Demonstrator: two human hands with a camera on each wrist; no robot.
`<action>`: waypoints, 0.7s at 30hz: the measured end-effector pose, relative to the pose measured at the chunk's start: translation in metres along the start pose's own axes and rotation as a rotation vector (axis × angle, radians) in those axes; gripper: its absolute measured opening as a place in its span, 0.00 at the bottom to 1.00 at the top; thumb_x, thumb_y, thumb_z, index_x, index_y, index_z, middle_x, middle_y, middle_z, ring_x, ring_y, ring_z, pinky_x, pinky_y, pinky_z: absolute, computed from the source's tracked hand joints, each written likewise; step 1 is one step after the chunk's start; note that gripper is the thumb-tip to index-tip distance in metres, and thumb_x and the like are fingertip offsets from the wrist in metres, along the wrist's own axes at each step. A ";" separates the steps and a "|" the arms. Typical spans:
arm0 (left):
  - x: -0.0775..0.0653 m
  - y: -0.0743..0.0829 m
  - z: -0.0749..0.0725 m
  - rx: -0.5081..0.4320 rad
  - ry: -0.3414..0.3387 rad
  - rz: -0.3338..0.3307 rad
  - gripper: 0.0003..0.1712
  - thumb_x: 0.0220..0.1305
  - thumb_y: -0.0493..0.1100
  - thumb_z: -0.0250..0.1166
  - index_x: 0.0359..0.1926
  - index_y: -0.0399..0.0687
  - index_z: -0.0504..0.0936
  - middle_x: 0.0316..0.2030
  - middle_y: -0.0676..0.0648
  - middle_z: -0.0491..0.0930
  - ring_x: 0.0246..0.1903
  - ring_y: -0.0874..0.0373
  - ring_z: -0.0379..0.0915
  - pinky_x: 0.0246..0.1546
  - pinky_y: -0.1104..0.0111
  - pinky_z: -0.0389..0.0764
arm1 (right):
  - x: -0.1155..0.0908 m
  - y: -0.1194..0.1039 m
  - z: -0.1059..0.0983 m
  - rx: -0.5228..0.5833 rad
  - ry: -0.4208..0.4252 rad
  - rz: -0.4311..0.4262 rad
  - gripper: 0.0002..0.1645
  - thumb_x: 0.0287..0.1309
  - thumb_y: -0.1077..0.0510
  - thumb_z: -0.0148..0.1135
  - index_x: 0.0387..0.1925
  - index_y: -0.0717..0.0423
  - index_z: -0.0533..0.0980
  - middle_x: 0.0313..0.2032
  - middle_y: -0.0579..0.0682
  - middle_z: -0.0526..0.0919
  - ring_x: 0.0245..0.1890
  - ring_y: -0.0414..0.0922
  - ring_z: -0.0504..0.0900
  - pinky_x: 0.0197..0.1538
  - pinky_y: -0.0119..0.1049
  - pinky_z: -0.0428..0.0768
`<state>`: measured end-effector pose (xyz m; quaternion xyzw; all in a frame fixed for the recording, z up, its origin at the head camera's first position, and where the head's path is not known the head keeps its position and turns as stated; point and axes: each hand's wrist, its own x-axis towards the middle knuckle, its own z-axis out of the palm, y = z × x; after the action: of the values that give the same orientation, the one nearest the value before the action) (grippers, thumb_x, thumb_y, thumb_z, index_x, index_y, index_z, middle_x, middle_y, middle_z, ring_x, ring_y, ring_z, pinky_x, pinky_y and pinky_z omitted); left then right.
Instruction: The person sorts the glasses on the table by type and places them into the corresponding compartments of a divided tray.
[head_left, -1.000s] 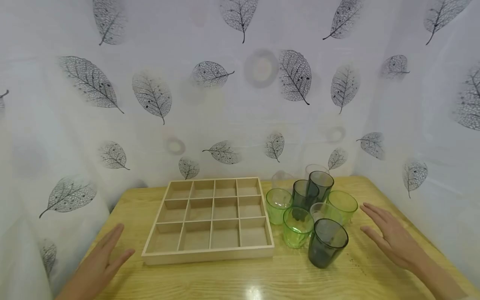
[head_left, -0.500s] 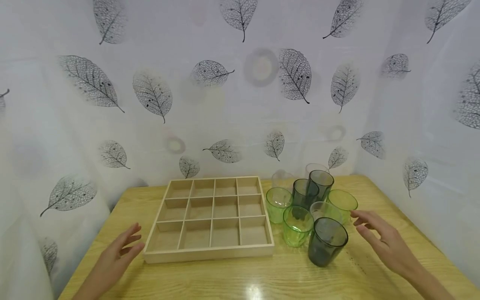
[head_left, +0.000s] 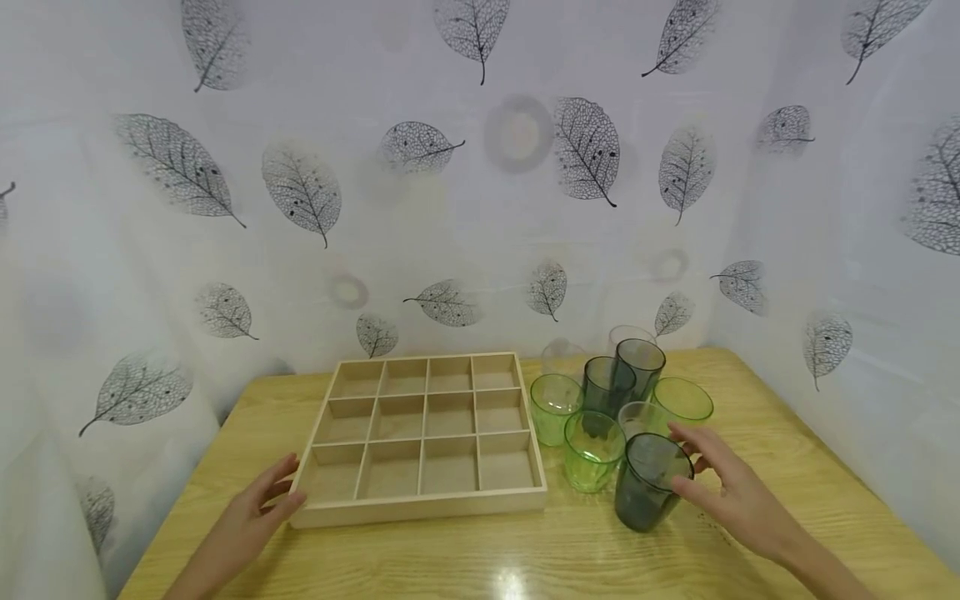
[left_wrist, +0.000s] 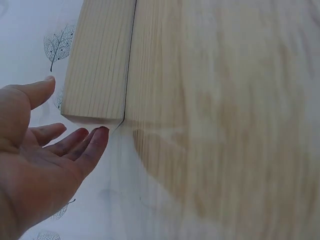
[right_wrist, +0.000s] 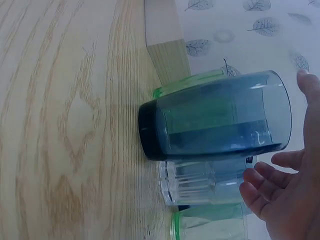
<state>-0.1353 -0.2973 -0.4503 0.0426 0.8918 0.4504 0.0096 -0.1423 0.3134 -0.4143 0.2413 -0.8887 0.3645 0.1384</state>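
"Any writing to read?"
"Small marks [head_left: 716, 530] on the table [head_left: 420, 562], too tiny to make out. The curtain [head_left: 465, 233] bears leaf prints [head_left: 588, 150]."
"Where are the glasses [head_left: 591, 468]?"
"Right of the box [head_left: 420, 506], 9 of them upright on the table: 3 green, 3 clear, 3 gray. The box has 12 compartments."
"And the right hand [head_left: 735, 498]?"
"Just beside the front gray glass [head_left: 637, 500], near its rim, thumb and loosely bent fingers spread apart."
"Left hand [head_left: 243, 525]?"
"At the box's near left corner, fingers relaxed; I can't tell whether they touch it."
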 end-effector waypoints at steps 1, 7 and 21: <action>0.001 0.001 0.001 0.000 -0.005 0.002 0.38 0.79 0.45 0.59 0.77 0.27 0.56 0.72 0.24 0.62 0.63 0.29 0.70 0.48 0.67 0.82 | 0.001 -0.001 0.002 -0.006 -0.002 0.006 0.38 0.66 0.65 0.67 0.75 0.63 0.65 0.60 0.46 0.74 0.52 0.32 0.72 0.47 0.27 0.74; 0.004 0.004 0.002 -0.006 -0.032 0.004 0.39 0.79 0.44 0.60 0.78 0.27 0.55 0.73 0.24 0.59 0.64 0.28 0.69 0.51 0.57 0.84 | 0.001 -0.006 0.008 -0.058 -0.012 0.073 0.45 0.59 0.57 0.76 0.74 0.60 0.66 0.61 0.48 0.75 0.53 0.32 0.73 0.47 0.32 0.78; 0.011 0.004 -0.005 0.020 -0.145 0.005 0.43 0.78 0.46 0.61 0.79 0.27 0.51 0.75 0.23 0.51 0.68 0.23 0.60 0.56 0.48 0.79 | 0.002 -0.010 0.014 -0.089 0.046 0.089 0.48 0.50 0.53 0.83 0.70 0.59 0.71 0.52 0.47 0.82 0.44 0.33 0.78 0.40 0.32 0.79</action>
<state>-0.1466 -0.2977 -0.4437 0.0774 0.8931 0.4372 0.0725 -0.1391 0.2966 -0.4173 0.1865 -0.9105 0.3359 0.1531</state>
